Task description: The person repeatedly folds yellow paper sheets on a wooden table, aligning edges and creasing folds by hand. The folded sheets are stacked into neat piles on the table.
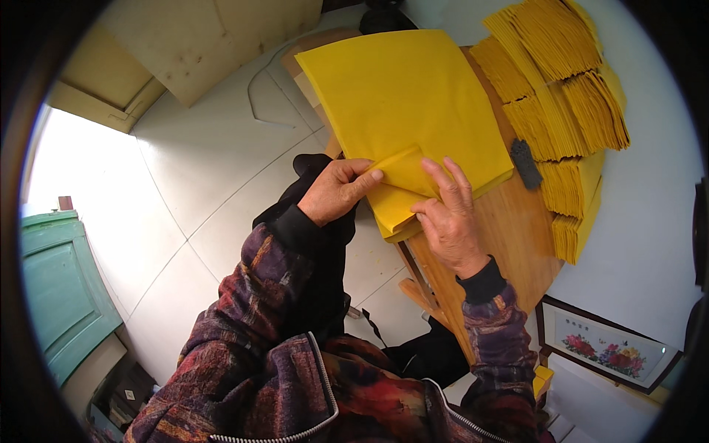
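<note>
A stack of large yellow sheets point(413, 88), paper or cloth I cannot tell, lies on a wooden table, its near corner jutting past the edge. The near end of the top yellow sheet point(402, 168) is turned up and folded over. My left hand point(336, 190) grips the left side of this fold, thumb on top and the other fingers partly hidden. At the near right edge, my right hand point(450, 221) pinches the sheet between thumb and forefinger, with its other fingers raised over the fold.
Bundles of folded yellow pieces point(557, 44) are piled along the wall at the right. A dark grey pad point(526, 164) lies on the wooden table point(517, 244) beside the stack. A framed flower picture point(609, 345) stands lower right. Left are a tiled floor point(214, 184) and a green cabinet door point(63, 284).
</note>
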`<state>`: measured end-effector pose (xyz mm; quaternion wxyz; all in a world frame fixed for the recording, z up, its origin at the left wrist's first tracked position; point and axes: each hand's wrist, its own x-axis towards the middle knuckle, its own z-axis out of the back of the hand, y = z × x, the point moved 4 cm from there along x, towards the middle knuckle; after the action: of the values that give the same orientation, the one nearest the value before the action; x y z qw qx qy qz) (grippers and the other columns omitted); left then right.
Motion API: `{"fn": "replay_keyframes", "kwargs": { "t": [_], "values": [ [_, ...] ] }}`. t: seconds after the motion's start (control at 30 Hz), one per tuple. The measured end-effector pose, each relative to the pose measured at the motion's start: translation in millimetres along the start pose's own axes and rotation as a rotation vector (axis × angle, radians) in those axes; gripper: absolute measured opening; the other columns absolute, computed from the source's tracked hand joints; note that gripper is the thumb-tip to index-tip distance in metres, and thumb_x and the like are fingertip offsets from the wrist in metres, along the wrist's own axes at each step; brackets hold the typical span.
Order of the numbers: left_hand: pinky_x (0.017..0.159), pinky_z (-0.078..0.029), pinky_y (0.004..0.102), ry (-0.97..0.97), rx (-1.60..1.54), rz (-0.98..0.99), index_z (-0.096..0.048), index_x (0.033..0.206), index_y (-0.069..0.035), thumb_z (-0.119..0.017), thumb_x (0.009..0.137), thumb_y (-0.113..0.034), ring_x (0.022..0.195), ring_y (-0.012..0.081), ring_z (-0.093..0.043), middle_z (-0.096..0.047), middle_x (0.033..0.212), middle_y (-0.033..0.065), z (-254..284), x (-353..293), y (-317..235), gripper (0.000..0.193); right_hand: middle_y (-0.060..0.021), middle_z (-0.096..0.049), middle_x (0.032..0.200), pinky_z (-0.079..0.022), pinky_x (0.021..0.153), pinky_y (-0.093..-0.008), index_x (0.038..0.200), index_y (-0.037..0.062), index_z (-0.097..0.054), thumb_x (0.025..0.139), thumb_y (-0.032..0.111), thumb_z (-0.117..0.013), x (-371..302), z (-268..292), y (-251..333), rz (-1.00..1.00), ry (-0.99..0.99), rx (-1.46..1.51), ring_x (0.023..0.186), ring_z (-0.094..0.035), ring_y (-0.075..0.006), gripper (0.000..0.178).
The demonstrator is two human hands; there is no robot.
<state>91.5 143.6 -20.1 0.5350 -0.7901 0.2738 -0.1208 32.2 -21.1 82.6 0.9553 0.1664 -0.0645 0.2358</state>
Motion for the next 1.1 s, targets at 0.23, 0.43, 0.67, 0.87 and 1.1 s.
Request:
{"fn": "replay_keyframes", "kwargs": {
  "t": [0.23,0.43,0.67,0.87,1.1],
  "values": [
    [0.088,-0.046,0.0251,0.091,0.02,0.021,-0.059,0.117,0.005,-0.054,0.098,-0.023,0.097,0.0091,-0.057,-0.065,0.107,0.0038,2,0,-1,0.035,-0.0137,-0.041,0.142,-0.032,0.107,-0.0438,0.079,0.0031,-0.058,0.075,0.0,-0.066,7,3,-1,-0.032,0.046,0.071,0.133,-0.032,-0.0382,0.009],
    [0.082,-0.047,0.0251,0.019,0.05,0.02,-0.062,0.111,0.006,-0.055,0.098,-0.025,0.09,0.0099,-0.057,-0.067,0.098,0.0048,2,0,0,0.035,-0.0144,-0.041,0.141,-0.033,0.107,-0.0445,0.079,0.0026,-0.057,0.076,0.0,-0.065,7,3,-2,-0.037,0.064,0.099,0.132,-0.032,-0.0391,0.009],
    [0.081,-0.048,0.0254,0.01,0.027,0.005,-0.063,0.11,0.006,-0.056,0.097,-0.025,0.088,0.0111,-0.058,-0.067,0.096,0.0057,1,1,0,0.034,-0.0165,-0.041,0.141,-0.031,0.107,-0.0456,0.08,0.0024,-0.056,0.076,-0.002,-0.063,5,2,-4,-0.072,0.07,0.149,0.132,-0.033,-0.04,0.009],
    [0.09,-0.046,0.0253,0.108,-0.103,0.07,-0.057,0.12,0.007,-0.059,0.094,-0.015,0.098,0.012,-0.058,-0.065,0.108,0.0068,0,-2,-5,0.035,-0.0169,-0.043,0.139,-0.034,0.106,-0.0453,0.079,0.002,-0.055,0.076,-0.002,-0.063,7,3,-7,-0.086,0.045,0.176,0.13,-0.035,-0.0392,0.009],
    [0.097,-0.042,0.0263,0.223,-0.117,0.106,-0.047,0.129,0.009,-0.055,0.078,0.005,0.109,0.014,-0.055,-0.059,0.122,0.0099,2,-5,-15,0.052,-0.0178,-0.043,0.139,-0.033,0.106,-0.0453,0.078,0.0022,-0.053,0.076,-0.003,-0.062,6,0,-9,-0.108,0.037,0.217,0.13,-0.035,-0.0387,0.011]
  ]
}}
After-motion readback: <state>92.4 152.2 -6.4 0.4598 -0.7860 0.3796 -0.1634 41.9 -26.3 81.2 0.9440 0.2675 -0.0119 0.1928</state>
